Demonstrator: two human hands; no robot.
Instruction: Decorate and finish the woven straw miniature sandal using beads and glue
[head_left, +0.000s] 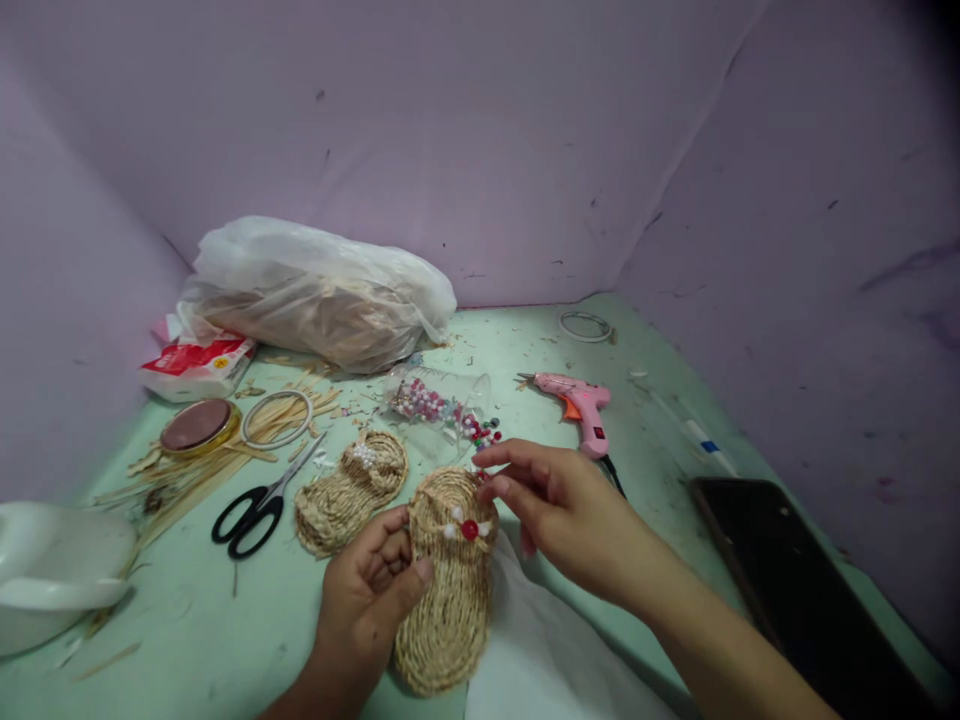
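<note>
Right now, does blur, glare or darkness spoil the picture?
Head view: dim, mostly even light without harsh glare; upper right corner falls to black; fine detail is soft, though the tan straw slipper in the left hand and the pink plastic glue gun stay readable.

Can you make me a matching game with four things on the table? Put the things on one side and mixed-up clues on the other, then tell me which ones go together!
Things:
1. Scissors
2. Glue gun
3. Clear cup
4. Woven slipper with a red dot

Clues:
A. Lying on its side with little beads inside
B. In the grip of the left hand
C. Has black handles
D. Mostly pink

Right pairs: 1 and C, 2 and D, 3 and A, 4 and B.
</note>
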